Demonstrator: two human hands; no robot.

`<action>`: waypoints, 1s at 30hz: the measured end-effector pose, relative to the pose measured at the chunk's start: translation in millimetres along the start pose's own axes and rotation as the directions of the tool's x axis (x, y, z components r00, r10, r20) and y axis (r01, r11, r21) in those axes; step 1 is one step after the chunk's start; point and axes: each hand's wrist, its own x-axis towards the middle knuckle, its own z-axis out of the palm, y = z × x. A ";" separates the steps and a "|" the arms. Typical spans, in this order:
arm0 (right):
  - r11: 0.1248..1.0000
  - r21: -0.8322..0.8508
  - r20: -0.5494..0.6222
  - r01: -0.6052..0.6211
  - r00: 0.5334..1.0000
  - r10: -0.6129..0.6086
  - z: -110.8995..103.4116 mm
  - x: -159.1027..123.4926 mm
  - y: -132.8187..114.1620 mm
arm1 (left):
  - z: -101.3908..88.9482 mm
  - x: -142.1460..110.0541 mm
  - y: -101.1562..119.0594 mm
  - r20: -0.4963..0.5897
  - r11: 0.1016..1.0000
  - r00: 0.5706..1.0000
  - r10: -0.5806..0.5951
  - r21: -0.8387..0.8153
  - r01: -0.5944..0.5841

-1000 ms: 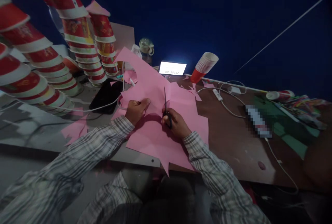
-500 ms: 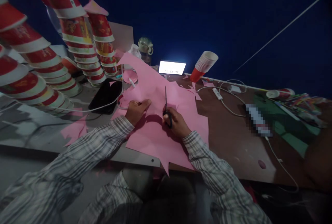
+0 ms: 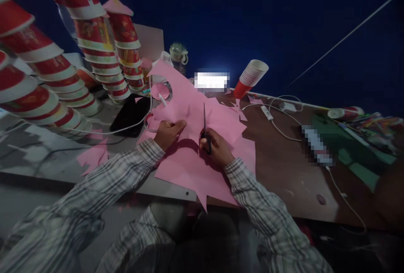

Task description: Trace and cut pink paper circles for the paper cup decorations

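My left hand [image 3: 169, 134] pinches the near edge of a pink paper sheet [image 3: 184, 89], which is irregularly cut and held raised over the table. My right hand [image 3: 217, 147] grips black-handled scissors [image 3: 205, 132], their blades pointing away from me across the pink paper. Whether the blades are apart cannot be made out. Beneath both hands lies a larger pink sheet [image 3: 183, 167], its lower tip hanging over the table's front edge.
Tall stacks of red and white paper cups [image 3: 99, 58] rise at left, near a black phone [image 3: 131, 115]. Behind the paper stand a jar [image 3: 178, 56] and leaning stacked cups [image 3: 251, 78]. Pink scraps [image 3: 93, 155], a white cable [image 3: 280, 132] and a blurred-out device [image 3: 317, 144] lie about.
The view has shifted slightly. The right-hand part of the raised pink paper has lifted or turned a little near the scissors. Both hands keep their holds.
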 end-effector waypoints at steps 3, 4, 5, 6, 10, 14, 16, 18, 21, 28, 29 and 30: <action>1.000 -0.029 0.008 0.013 1.000 -0.012 -0.6 -0.1 -0.6 | -0.5 0.3 -0.6 0.005 1.000 1.000 -0.002 -0.002 0.002; 0.999 -0.039 0.008 0.015 1.000 -0.015 -0.9 -0.1 -1.2 | -0.6 0.4 -0.6 0.004 1.000 1.000 -0.001 0.001 0.001; 0.999 -0.052 0.009 0.017 1.000 -0.016 -1.1 -0.1 -1.8 | -0.8 0.5 -0.5 0.002 1.000 1.000 0.000 0.003 0.000; 0.998 -0.062 0.007 0.018 1.000 -0.018 -1.2 -0.1 -2.5 | -0.9 0.5 -0.3 0.001 1.000 1.000 0.002 0.004 -0.002; 0.996 -0.087 -0.016 0.018 1.000 -0.019 -1.0 -0.2 -4.8 | -0.9 -0.3 1.2 0.008 1.000 1.000 -0.001 0.009 0.001; 0.994 -0.112 -0.003 0.006 1.000 -0.006 -1.3 -0.3 -4.3 | -0.3 -1.0 3.5 0.003 1.000 1.000 -0.005 0.015 0.005; 0.994 -0.105 -0.004 0.012 1.000 -0.012 -2.0 -0.2 -3.3 | -0.1 -0.7 4.0 0.006 1.000 1.000 -0.009 0.019 0.009; 0.994 -0.108 -0.011 0.022 1.000 -0.023 -2.9 0.0 -2.4 | -0.4 -0.1 3.4 0.015 1.000 1.000 -0.015 0.021 0.015; 0.993 -0.119 -0.006 0.020 1.000 -0.021 -4.2 0.5 -1.9 | -1.6 1.0 1.5 0.023 1.000 1.000 -0.016 0.021 0.016; 0.997 -0.078 0.003 0.011 1.000 -0.011 -8.6 1.9 -2.4 | -2.6 1.9 1.4 0.051 0.999 0.998 -0.035 0.004 0.035; 0.997 -0.082 0.004 0.009 1.000 -0.009 -9.8 2.0 -2.9 | -3.0 2.2 1.5 0.056 0.999 0.998 -0.042 0.008 0.041; 0.996 -0.092 0.008 0.005 1.000 -0.005 -11.2 2.0 -3.4 | -3.6 2.8 1.4 0.062 0.999 0.997 -0.046 0.010 0.046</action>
